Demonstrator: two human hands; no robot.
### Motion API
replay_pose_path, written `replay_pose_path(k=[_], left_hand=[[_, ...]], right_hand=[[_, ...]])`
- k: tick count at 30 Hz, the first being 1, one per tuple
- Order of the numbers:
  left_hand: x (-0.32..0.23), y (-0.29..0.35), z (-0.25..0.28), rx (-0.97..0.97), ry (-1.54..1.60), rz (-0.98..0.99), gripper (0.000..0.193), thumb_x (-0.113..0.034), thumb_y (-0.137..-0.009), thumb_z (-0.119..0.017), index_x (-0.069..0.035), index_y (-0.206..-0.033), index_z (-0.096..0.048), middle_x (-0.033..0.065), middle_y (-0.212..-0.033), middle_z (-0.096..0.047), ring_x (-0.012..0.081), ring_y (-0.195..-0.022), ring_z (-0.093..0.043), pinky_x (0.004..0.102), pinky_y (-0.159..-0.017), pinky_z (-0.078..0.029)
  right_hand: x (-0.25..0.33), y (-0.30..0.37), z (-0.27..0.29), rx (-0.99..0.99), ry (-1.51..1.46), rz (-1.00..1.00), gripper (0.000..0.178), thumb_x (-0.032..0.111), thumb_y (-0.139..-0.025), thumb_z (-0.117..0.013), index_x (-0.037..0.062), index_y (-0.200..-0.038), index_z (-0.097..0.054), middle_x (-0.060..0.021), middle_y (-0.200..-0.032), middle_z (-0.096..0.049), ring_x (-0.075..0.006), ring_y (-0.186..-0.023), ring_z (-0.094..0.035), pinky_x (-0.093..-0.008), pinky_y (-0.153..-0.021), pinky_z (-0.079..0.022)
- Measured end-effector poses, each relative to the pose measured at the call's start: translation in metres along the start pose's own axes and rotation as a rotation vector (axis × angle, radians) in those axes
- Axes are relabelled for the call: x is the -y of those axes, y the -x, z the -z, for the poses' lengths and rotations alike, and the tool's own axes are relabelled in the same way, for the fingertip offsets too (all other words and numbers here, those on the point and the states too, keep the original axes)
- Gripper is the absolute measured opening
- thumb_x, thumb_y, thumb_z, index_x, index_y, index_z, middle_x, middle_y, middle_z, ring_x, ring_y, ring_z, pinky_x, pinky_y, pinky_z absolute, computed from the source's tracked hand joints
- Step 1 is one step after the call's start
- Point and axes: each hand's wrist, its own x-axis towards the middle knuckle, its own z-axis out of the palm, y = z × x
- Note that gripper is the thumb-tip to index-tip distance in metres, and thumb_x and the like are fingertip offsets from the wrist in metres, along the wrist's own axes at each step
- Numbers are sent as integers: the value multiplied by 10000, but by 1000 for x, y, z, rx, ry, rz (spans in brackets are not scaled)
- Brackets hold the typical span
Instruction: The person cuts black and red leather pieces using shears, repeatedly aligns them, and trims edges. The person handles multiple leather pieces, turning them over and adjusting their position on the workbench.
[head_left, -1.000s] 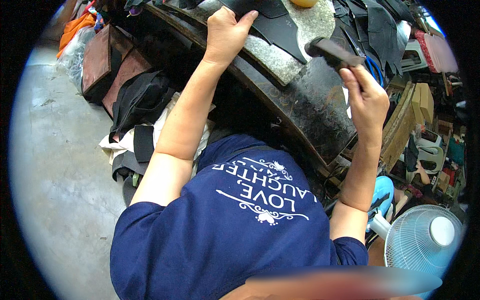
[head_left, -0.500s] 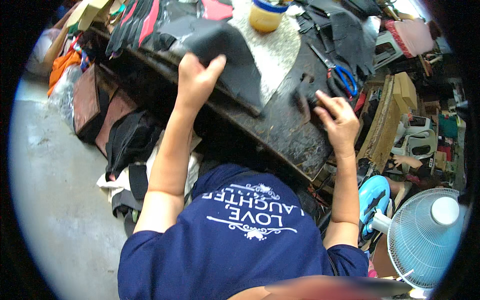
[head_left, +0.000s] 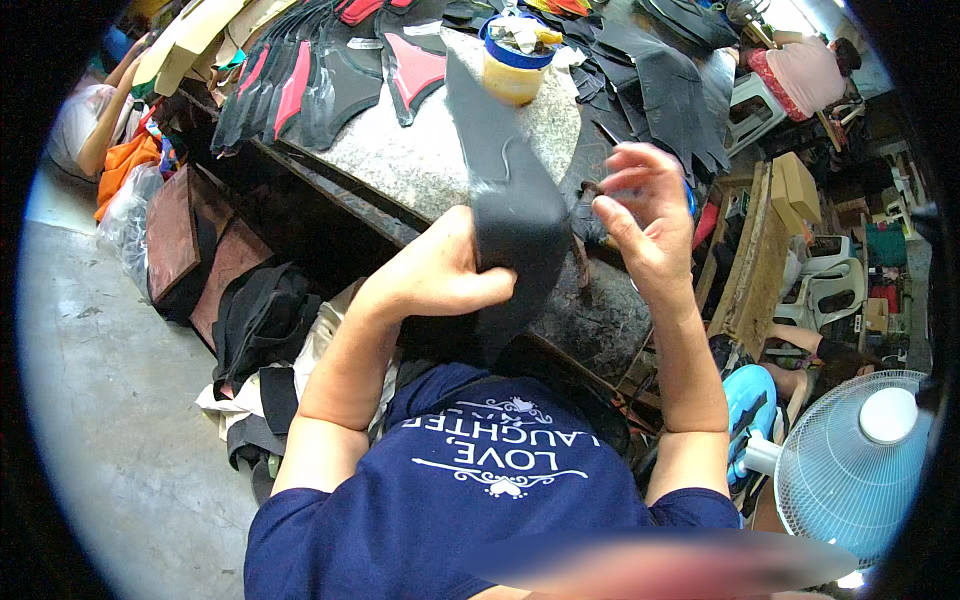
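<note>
Left hand (head_left: 437,270) pinching bendy, smooth black sheet (head_left: 515,195) above dark, scuffed worktable's (head_left: 600,312) near edge, right hand (head_left: 652,225) loosely spread, so one-sided support could let it flop against yellowish, blue-rimmed round tub (head_left: 513,78).

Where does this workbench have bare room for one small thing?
Bare: speckled slab between pink-and-black pieces and the held black sheet; dark benchtop corner beside the right forearm. Crowded: right of the blue-rimmed tub, with black cutouts.
</note>
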Motion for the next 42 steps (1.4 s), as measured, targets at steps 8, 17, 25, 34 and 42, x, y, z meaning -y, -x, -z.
replay_pose_path(k=[8, 17, 25, 34, 42], left_hand=[[-24, 18, 13, 324, -515, -95, 172, -123, -687, -677, -11, -779, -584, 153, -689, -579, 333, -615, -590, 388, -554, -452], [39, 8, 57, -1015, -444, -63, 151, -109, -875, -646, -5, -985, -660, 108, -870, -674, 185, -788, -640, 315, -740, -502], [86, -9, 32, -894, -961, -307, 152, -60, -758, -663, -68, -907, -634, 98, -886, -645, 301, -873, -600, 405, -803, -458], [84, -6, 35, -875, -939, -277, 160, -65, -762, -655, -79, -922, -649, 91, -875, -662, 278, -840, -630, 373, -771, -481], [73, -22, 116, -1166, -1293, -355, 312, -78, -782, -646, -127, -1090, -653, 85, -1146, -637, 295, -1099, -569, 393, -944, -422]], right_hand=[[38, -21, -10, 758, 512, 558, 475, 513, -660, -769, 140, -939, -676, -28, -854, -642, -251, -1090, -597, -556, -1078, -322], [18, -92, 79, -76, 704, 479, 287, 301, -788, -766, 52, -912, -692, -115, -809, -679, -211, -736, -676, -293, -665, -514], [-180, -184, 111, -94, 1410, -63, 678, 562, -929, -455, 247, -1494, -253, -148, -1464, -384, -390, -1310, -403, -531, -1025, -373], [-181, -190, 95, -372, 1131, 15, 724, 587, -890, -499, 254, -1491, -270, -184, -1483, -346, -383, -1361, -324, -557, -1085, -272], [-59, -116, -60, 99, 762, 707, 475, 279, -835, -689, 166, -1280, -567, -118, -1240, -580, -291, -1136, -545, -380, -964, -451]])
